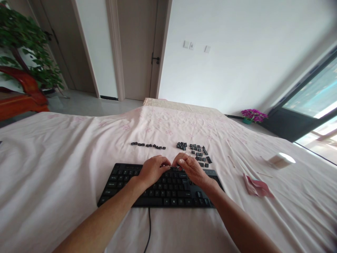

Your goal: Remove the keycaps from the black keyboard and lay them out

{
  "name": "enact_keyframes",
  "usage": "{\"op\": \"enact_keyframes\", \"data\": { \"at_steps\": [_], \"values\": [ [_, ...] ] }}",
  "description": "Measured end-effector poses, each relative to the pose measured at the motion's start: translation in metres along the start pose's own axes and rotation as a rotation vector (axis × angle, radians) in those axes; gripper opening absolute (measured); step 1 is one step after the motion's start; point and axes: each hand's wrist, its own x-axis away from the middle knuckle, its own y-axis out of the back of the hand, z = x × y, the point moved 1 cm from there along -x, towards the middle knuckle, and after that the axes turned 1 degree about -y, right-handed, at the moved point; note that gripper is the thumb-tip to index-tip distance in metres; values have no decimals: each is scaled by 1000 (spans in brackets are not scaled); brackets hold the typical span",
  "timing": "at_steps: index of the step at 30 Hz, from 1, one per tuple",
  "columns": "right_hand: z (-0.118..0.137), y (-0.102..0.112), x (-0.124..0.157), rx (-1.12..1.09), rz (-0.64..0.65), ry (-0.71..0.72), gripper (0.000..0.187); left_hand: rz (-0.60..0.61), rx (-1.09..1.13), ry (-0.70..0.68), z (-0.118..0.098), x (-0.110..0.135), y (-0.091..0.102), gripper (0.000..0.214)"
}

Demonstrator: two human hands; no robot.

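Note:
A black keyboard (158,201) lies on the pink sheet, its cable running down toward me. Over its far edge, my left hand (152,171) is closed in a pinch, and a thin, shiny piece shows at its fingertips. My right hand (190,169) is also closed, its fingertips close to the left ones. Fine wire-like strands (187,153) stick up from the right fingers; their exact kind is too small to tell. Past the hands lie a row of loose black keycaps (149,145) and a larger cluster of keycaps (196,147).
To the right are a white cylindrical container (281,160), a folded pink cloth (256,186) and several thin cotton-swab-like sticks (231,161). The sheet (65,168) is wrinkled. A wooden chair (23,91), plant (28,45) and pink flowers (254,115) stand beyond.

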Motion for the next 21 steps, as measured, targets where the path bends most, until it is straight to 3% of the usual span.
{"op": "enact_keyframes", "data": {
  "at_steps": [5,10,16,21],
  "values": [
    [5,-1,-1,211,124,118,44,53,-17,18,-4,-4,3,19],
    [-1,0,0,111,114,65,53,152,-12,-1,-7,-15,-3,15],
    [-6,-4,5,137,-34,52,52,121,15,-50,-7,-19,-12,11],
    [-6,-11,10,217,-128,143,47,75,-22,-152,-14,-13,-12,15]
  ]
}}
